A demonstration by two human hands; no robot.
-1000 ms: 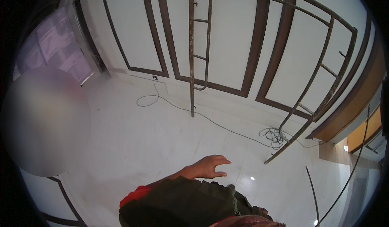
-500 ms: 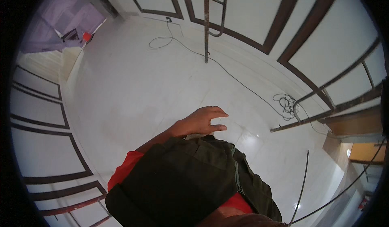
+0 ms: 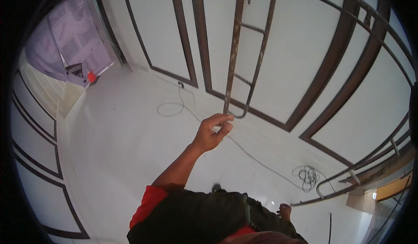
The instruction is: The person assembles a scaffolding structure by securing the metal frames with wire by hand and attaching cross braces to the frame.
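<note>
My left hand (image 3: 213, 133) is raised in the middle, its fingers and thumb loosely curved with a small gap between them and nothing held. In the picture its fingertips lie over the foot of a rusty metal scaffold frame (image 3: 235, 52) standing against the wall behind; no grip on it shows. My right hand (image 3: 284, 211) hangs low at the right, small and partly cut off by the dark green garment (image 3: 191, 213). Its fingers look loosely bent and empty. The foot of a second scaffold frame (image 3: 322, 199) appears close to it.
White walls with brown framed panels (image 3: 152, 26) stand ahead and at the left. A thin dark cable (image 3: 257, 159) runs over the pale floor to a coil (image 3: 308, 177) at the right. A purple sheet (image 3: 65, 43) hangs at the far left.
The view has tilted up, showing more wall and scaffold. My left hand has reached forward, its thumb and fingers drawing closer together. My right hand has come into view.
</note>
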